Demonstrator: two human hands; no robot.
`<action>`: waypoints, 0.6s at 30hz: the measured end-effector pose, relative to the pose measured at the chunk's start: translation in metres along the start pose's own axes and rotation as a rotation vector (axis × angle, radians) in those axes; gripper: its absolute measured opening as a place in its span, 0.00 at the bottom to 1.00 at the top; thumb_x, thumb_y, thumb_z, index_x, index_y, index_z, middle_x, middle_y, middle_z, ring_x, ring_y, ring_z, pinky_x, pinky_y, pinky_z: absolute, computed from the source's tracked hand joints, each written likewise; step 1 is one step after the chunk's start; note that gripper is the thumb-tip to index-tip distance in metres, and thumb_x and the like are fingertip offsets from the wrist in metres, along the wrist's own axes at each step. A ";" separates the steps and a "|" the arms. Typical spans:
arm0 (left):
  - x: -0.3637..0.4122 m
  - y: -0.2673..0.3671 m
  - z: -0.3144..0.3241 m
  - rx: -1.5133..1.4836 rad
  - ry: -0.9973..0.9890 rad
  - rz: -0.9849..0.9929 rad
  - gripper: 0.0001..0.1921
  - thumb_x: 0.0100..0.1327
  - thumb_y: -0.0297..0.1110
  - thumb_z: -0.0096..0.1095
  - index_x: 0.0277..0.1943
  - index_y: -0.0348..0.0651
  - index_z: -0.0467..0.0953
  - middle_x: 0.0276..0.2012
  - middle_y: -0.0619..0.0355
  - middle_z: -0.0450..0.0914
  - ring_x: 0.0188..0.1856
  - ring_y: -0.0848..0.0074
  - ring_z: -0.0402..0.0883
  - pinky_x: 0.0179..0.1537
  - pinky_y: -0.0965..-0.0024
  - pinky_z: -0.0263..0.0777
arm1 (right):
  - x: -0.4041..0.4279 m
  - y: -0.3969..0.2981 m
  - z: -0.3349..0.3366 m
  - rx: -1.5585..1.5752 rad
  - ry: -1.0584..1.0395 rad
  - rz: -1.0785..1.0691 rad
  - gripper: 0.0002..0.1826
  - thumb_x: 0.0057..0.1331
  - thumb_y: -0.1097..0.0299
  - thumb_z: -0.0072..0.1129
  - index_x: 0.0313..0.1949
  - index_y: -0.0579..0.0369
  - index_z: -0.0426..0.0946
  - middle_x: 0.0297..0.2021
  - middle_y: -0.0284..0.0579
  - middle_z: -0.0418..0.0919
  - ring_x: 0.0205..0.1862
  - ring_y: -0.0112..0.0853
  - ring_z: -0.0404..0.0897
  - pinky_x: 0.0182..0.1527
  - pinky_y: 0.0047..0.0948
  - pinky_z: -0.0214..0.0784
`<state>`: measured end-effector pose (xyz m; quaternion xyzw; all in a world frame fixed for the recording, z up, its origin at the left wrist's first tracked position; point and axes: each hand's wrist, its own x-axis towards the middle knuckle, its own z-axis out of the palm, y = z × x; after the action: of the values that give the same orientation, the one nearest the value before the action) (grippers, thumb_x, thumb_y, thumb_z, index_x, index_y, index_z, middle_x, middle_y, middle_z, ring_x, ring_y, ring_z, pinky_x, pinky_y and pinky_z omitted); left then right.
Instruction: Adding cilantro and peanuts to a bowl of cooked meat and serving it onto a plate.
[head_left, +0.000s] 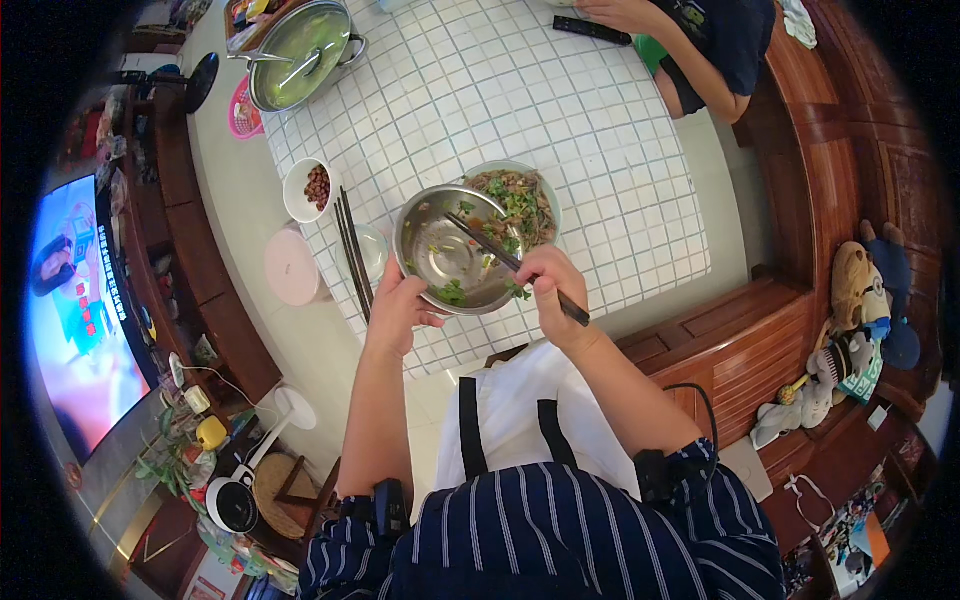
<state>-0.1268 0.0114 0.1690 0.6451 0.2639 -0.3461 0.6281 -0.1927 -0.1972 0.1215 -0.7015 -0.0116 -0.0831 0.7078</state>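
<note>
My left hand grips the near left rim of a stainless steel bowl, which is tilted above the table. Bits of green herb and a little liquid cling to its inside. Dark chopsticks are held in my right hand, their tips inside the bowl. Behind the bowl's right side, partly hidden by it, sits a pale green plate heaped with shredded meat and chopped herbs. A leafy green sprig shows at the bowl's right rim, by my right fingers.
Several dark chopsticks lie beside a small clear bowl on the tiled-pattern tabletop. Left stand a white bowl of peanuts and a pot of green soup with a ladle. Another person's arm reaches over the far right edge.
</note>
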 end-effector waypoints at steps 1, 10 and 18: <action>0.000 0.000 0.000 -0.001 -0.001 0.000 0.31 0.58 0.24 0.42 0.67 0.49 0.53 0.41 0.51 0.78 0.24 0.73 0.81 0.16 0.77 0.73 | 0.005 -0.005 0.006 -0.004 0.018 -0.055 0.17 0.70 0.56 0.45 0.32 0.59 0.70 0.31 0.45 0.71 0.34 0.39 0.71 0.39 0.31 0.64; -0.002 0.007 -0.001 -0.002 -0.026 -0.030 0.33 0.57 0.23 0.42 0.68 0.52 0.51 0.43 0.50 0.77 0.25 0.70 0.81 0.18 0.75 0.72 | 0.010 0.003 0.007 -0.222 -0.064 -0.098 0.10 0.64 0.64 0.53 0.31 0.58 0.71 0.30 0.48 0.74 0.36 0.45 0.74 0.42 0.38 0.67; 0.001 0.012 -0.007 0.090 0.013 -0.005 0.34 0.57 0.24 0.41 0.69 0.51 0.50 0.44 0.50 0.77 0.26 0.70 0.82 0.18 0.76 0.72 | -0.004 -0.012 -0.014 -0.429 -0.086 -0.201 0.03 0.55 0.74 0.57 0.29 0.58 0.72 0.30 0.47 0.76 0.41 0.48 0.77 0.47 0.43 0.68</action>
<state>-0.1163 0.0176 0.1755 0.6743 0.2538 -0.3547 0.5960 -0.1998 -0.2104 0.1322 -0.8339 -0.0934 -0.1239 0.5296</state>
